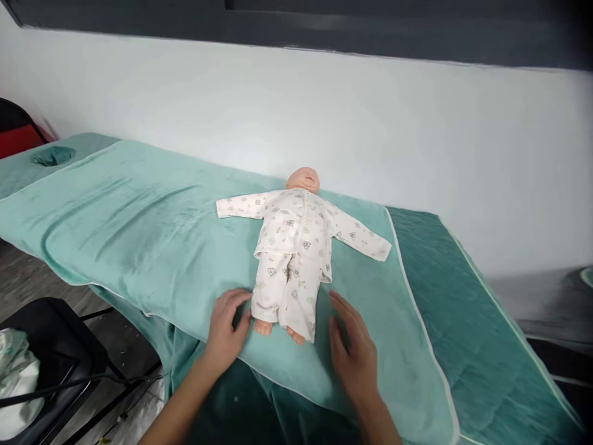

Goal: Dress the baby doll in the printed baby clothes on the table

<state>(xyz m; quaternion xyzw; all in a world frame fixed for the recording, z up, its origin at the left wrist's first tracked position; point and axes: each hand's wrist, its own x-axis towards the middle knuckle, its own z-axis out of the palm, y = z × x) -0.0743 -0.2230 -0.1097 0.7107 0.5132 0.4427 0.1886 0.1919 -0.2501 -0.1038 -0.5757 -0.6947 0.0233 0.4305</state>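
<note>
A baby doll (302, 179) lies on its back, head toward the wall and feet toward me. It wears a white printed long-sleeved top (296, 222) and matching trousers (290, 290), with its bare feet showing below the hems. The sleeves are spread out to both sides, and no doll hands show at the cuffs. My left hand (227, 330) is beside the trouser leg on the left, fingertips at or very near its hem. To the right of the other leg, my right hand (353, 349) rests apart from the cloth, fingers stretched and holding nothing.
A light green blanket (139, 228) covers the padded bed (445, 290), which has a face hole (53, 156) at the far left. The white wall (259, 105) runs along the back. At lower left stands a black chair (60, 346) with a bundled cloth (18, 377) on it.
</note>
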